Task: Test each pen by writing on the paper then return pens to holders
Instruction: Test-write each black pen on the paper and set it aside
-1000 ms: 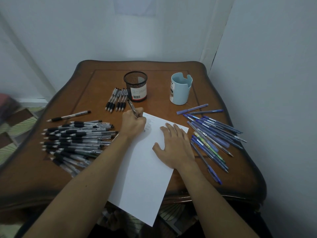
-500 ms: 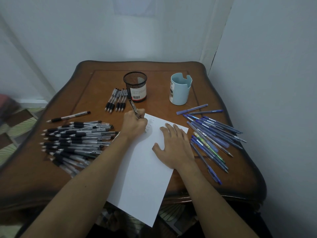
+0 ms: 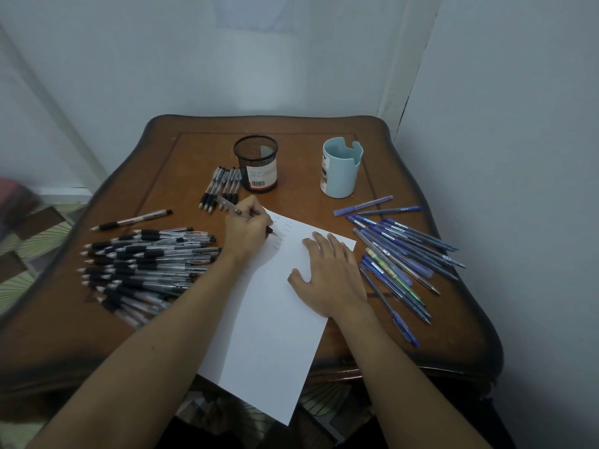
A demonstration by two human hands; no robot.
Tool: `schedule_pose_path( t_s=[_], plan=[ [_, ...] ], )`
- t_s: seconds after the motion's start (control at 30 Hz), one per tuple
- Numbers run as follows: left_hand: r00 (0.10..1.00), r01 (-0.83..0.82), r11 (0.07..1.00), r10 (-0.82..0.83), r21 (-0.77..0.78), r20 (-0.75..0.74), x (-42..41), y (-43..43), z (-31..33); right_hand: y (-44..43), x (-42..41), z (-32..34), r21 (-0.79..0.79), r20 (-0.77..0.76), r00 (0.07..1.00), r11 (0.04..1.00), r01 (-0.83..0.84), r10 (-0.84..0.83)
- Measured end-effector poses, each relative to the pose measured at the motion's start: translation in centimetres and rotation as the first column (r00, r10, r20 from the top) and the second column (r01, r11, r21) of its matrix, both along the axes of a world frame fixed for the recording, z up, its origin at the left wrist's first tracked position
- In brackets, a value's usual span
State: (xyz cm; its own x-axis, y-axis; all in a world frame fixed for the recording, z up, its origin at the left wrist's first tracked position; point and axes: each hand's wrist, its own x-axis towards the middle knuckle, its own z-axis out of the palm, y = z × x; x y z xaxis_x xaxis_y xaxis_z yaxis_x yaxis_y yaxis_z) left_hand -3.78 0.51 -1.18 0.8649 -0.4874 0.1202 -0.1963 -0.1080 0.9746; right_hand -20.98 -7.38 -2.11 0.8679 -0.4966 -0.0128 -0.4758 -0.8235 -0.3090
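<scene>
A pen (image 3: 228, 205) is gripped by the left hand (image 3: 249, 233). The paper (image 3: 269, 335) is pinned by the right hand (image 3: 327, 277), fingers straight.

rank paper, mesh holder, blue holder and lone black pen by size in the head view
1. paper
2. mesh holder and blue holder: look alike, not ranked
3. lone black pen

The marks (image 3: 281, 233) on the paper (image 3: 269, 335) are too small to read. The left hand (image 3: 248, 231) hides the pen (image 3: 227, 204)'s middle.
</scene>
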Motion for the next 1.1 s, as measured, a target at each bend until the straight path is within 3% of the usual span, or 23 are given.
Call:
schedule_pose_path(
  t_s=[0.2,0.4,0.6,0.73,1.1],
  plan=[
    [0.997,-0.05,0.996,0.046,-0.08,-0.055,0.4,0.3,0.8,0.1,0.0,0.2,0.004,-0.001,1.0,1.0,0.006,-0.006],
    [0.995,-0.017,0.997,0.01,0.082,0.095,1.1,1.6,2.8,0.0,0.0,0.1,-0.002,0.001,1.0,1.0,0.006,-0.006],
    [0.995,-0.057,0.991,0.045,0.122,0.094,3.3,2.9,4.0,0.0,0.1,0.1,-0.009,0.001,1.0,1.0,0.009,-0.009],
    [0.991,-0.136,0.964,0.13,0.228,0.04,5.2,3.5,4.0,0.1,0.0,0.2,-0.007,0.005,1.0,1.0,0.009,-0.009],
    [0.935,-0.344,0.846,0.271,0.407,0.228,8.1,3.7,3.9,0.0,0.1,0.0,-0.005,0.012,1.0,1.0,0.017,-0.017]
  ],
)
